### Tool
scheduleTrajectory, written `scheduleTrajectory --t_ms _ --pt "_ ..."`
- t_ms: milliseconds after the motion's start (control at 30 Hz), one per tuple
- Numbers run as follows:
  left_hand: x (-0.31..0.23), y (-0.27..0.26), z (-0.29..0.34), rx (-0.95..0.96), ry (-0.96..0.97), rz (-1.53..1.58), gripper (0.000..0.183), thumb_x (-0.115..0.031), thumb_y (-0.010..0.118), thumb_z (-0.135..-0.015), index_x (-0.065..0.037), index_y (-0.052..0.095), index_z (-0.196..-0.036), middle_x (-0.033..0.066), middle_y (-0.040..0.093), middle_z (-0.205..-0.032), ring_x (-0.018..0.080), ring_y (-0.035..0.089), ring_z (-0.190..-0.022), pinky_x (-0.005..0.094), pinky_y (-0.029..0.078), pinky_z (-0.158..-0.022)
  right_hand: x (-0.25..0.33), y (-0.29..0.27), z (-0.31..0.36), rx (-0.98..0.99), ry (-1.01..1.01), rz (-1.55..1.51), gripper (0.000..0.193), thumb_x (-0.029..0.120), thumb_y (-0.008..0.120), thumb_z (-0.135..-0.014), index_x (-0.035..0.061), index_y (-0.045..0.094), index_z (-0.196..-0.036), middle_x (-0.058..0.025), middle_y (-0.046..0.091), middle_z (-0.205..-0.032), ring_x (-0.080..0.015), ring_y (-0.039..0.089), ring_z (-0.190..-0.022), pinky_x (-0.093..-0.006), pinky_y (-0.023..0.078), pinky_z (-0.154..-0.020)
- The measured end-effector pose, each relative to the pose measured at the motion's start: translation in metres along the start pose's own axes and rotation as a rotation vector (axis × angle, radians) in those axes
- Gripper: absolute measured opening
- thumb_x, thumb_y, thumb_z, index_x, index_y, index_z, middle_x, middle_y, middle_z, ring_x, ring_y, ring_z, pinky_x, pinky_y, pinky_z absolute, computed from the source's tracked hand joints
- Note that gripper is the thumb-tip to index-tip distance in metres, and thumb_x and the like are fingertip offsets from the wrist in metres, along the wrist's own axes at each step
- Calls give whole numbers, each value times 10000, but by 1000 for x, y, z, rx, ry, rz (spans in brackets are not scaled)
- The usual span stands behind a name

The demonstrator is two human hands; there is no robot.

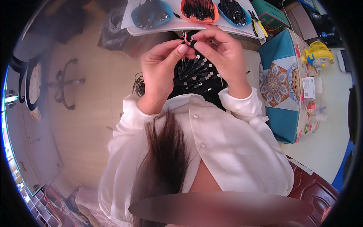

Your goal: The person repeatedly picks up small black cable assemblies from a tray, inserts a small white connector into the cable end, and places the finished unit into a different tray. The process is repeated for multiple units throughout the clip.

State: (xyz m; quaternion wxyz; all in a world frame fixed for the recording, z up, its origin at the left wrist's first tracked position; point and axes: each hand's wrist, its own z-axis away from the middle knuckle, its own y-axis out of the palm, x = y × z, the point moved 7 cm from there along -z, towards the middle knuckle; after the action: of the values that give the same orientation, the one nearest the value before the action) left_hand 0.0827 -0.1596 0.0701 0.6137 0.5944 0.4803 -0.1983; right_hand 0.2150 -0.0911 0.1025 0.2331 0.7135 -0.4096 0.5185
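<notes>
My left hand [162, 62] pinches several thin wires [185, 37], with red and pale strands among them, between thumb and forefinger. Close beside it, my right hand [223, 49] is closed too, thumb and forefinger together on a short reddish wire end [191, 40]. The two sets of fingertips almost meet, just off the white table's near edge. Below them a large bunch of black USB cables [196, 72] lies across my lap, the metal plugs fanned out. My fingers partly hide where the held wires lead.
On the white table [176, 26] stand a blue bowl [138, 20], an orange bowl [212, 18] and another blue bowl [244, 20], all holding black cables. Yellow-handled pliers [261, 27] lie at the right. A cloth-covered box [280, 83] and a yellow fan [318, 55] stand farther right.
</notes>
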Motion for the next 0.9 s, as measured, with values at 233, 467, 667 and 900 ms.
scheduleTrajectory --t_ms 233,467,667,900 --pt "4 2 0 63 -164 -26 173 -57 642 -900 62 676 -1022 129 697 -856 134 620 -669 245 529 -634 14 5 -3 2 -114 16 94 -27 676 -851 -38 632 -933 -61 604 -929 -103 590 -814 -211 487 -710" --pt "13 4 2 150 -317 139 137 -36 612 -910 49 677 -995 116 683 -819 127 573 -646 235 489 -601 -9 8 2 9 8 -296 92 3 653 -874 3 619 -959 -51 605 -957 -103 592 -822 -231 497 -724" --pt "17 2 11 280 -508 345 133 -57 599 -921 39 676 -973 106 663 -787 113 512 -596 220 419 -542 -25 38 11 181 310 -857 131 84 618 -904 42 606 -1027 -29 612 -969 -94 590 -822 -232 494 -742" --pt "-2 -3 22 313 -370 22 131 -57 632 -903 47 682 -965 78 660 -746 68 466 -585 196 371 -526 -24 43 12 284 459 -825 181 90 646 -887 21 618 -1052 -27 632 -959 -104 598 -928 -265 497 -808"
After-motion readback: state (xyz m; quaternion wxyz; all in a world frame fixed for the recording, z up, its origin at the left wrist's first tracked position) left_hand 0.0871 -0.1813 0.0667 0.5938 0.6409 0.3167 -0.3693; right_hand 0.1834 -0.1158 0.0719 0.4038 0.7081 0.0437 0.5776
